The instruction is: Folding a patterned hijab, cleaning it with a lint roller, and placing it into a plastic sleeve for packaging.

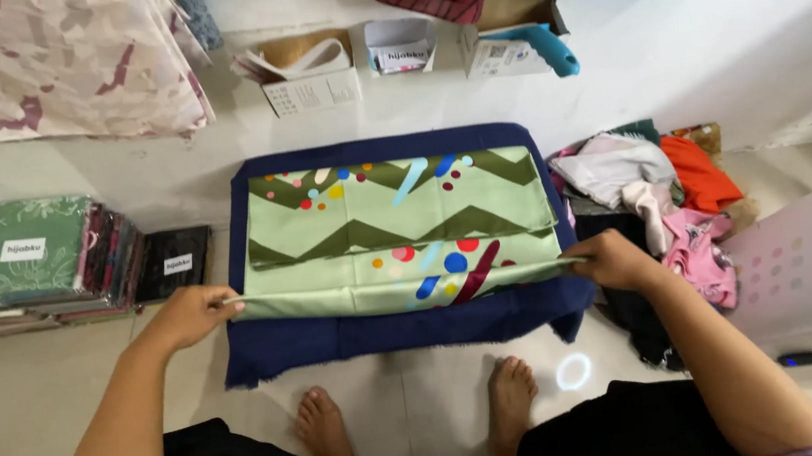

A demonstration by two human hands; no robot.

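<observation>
From the head camera, the left hand [196,315] pinches the near left corner of a green patterned cloth [402,233], and the right hand [609,260] pinches its near right corner. The cloth lies folded between the hands on a worktop covered with navy fabric [387,331]. Left of the left hand stand stacked packets [37,257]. Right of the right hand lies a heap of clothes [664,191], with a pink box [811,256] beyond.

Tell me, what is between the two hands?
In the head view, the green patterned cloth stretches between the left hand and the right hand, each pinching one end of its near edge, over a dark blue cloth.
</observation>
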